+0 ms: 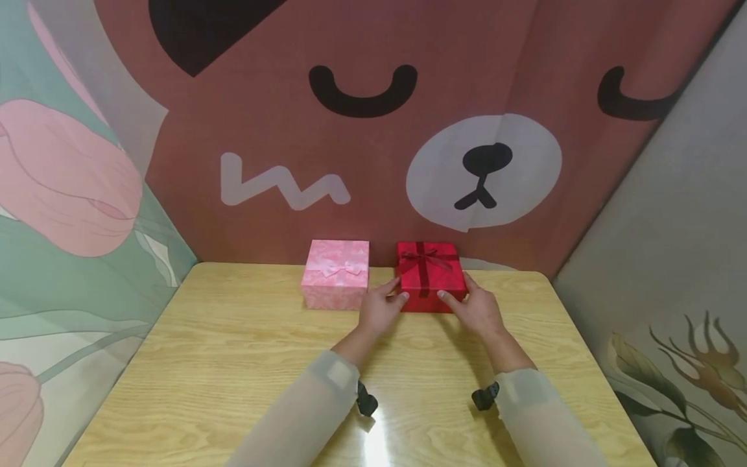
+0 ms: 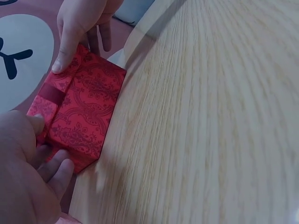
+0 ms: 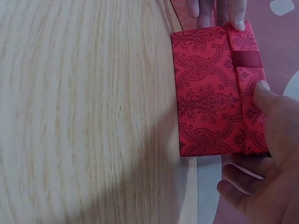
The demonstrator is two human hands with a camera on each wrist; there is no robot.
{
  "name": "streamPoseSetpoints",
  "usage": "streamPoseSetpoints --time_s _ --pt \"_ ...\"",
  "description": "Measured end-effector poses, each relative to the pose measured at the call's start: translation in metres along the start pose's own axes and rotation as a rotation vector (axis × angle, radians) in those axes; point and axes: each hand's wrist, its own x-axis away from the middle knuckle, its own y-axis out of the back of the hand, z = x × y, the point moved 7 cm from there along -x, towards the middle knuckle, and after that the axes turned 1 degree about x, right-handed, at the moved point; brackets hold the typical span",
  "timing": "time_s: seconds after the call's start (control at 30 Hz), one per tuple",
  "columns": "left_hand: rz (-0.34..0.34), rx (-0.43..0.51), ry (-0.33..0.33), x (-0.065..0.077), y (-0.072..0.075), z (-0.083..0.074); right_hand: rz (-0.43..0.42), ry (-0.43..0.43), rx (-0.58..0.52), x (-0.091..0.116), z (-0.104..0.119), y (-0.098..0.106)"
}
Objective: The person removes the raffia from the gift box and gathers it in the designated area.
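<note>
A red gift box (image 1: 445, 277) with a dark red ribbon and bow stands at the table's back edge. My left hand (image 1: 379, 312) grips its left side, with the thumb on the front of the lid. On the opposite side my right hand (image 1: 481, 311) holds it, the thumb likewise against the lid's front. Both wrist views show the box's dark-patterned front (image 2: 86, 107) and the ribbon running down over the lid rim (image 3: 247, 59). A pink gift box (image 1: 335, 275) with a pale bow sits to the left, close to my left hand.
The wooden table (image 1: 245, 357) stretches out in front of both boxes. Directly behind it hangs a brown cloth (image 1: 262, 233) printed with a bear's face. A grey printed wall covering (image 1: 659, 246) borders the right side, and a floral one (image 1: 76, 285) the left.
</note>
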Motion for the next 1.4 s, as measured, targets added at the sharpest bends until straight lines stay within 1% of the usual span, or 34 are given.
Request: streamPoseSetpoints --time_s 0.2,0.3,0.4,0.47,0.63,0.77,0.87,0.97,1.0,1.07,1.27,1.4 --pt "0.023 -0.021 0.013 0.003 0.002 0.004 -0.017 0.011 -0.031 0.008 0.001 -0.001" --pt "0.017 -0.021 0.007 0.006 0.005 0.004 -0.022 0.016 -0.026 0.013 0.002 -0.002" --pt "0.009 -0.017 0.004 0.009 0.007 0.005 -0.019 0.021 -0.022 0.015 0.004 -0.001" --pt "0.013 -0.022 0.009 0.011 0.008 0.006 -0.016 0.027 -0.017 0.017 0.005 0.0" --pt "0.027 -0.029 -0.006 0.017 0.008 0.005 -0.006 0.028 -0.003 0.02 0.006 0.001" --pt "0.027 -0.035 0.002 0.022 0.01 0.007 0.011 0.021 -0.026 0.024 0.007 0.0" --pt "0.021 -0.038 -0.006 0.025 0.012 0.008 0.012 0.026 -0.028 0.027 0.008 -0.001" --pt "0.019 -0.035 -0.036 0.029 0.015 0.006 0.005 0.043 -0.014 0.032 0.009 -0.001" --pt "0.019 -0.038 -0.036 0.03 0.016 0.006 0.003 0.05 -0.01 0.034 0.01 -0.001" --pt "0.022 -0.034 -0.033 0.033 0.018 0.007 0.001 0.064 -0.009 0.037 0.011 -0.002" --pt "0.04 -0.006 0.015 0.042 0.024 0.012 0.007 0.085 -0.006 0.047 0.018 -0.003" --pt "0.044 -0.011 0.008 0.048 0.029 0.011 0.031 0.085 0.006 0.055 0.022 -0.004"
